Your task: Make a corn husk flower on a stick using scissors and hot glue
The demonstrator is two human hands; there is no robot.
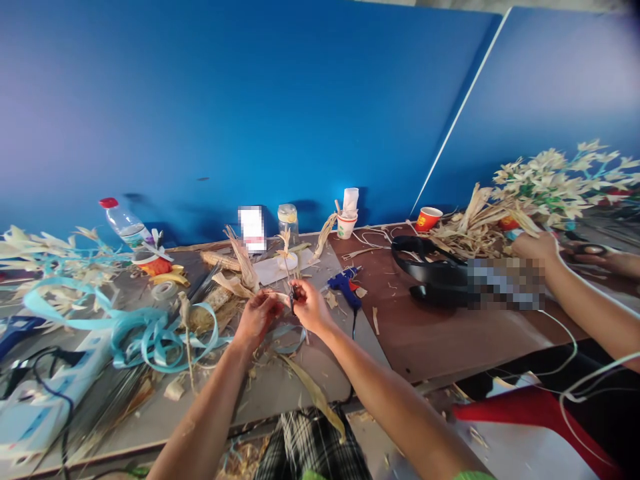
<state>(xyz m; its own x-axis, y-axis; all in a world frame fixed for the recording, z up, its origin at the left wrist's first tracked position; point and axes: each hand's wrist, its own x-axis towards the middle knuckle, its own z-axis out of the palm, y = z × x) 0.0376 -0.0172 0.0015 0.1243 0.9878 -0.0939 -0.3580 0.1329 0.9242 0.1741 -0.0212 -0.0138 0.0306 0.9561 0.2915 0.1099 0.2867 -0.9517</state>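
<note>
My left hand (pixel 260 313) is closed around pale dried husk strips (pixel 240 283) that stick up and to the left of it. My right hand (pixel 309 307) is pinched on a small dark object (pixel 293 293) held between both hands, too small to name. Both hands meet above a grey board (pixel 300 380) on the table. A thin stem with a husk flower (pixel 286 243) rises just behind them.
Light blue ribbon (pixel 150 330) lies in loops at left, beside a power strip (pixel 45 400). A blue glue gun (pixel 345 287), a water bottle (pixel 125 223), a jar (pixel 287 220) and paper cups (pixel 346 223) stand behind. Another person's arm (pixel 575 287) reaches over husk flowers (pixel 550 173) at right.
</note>
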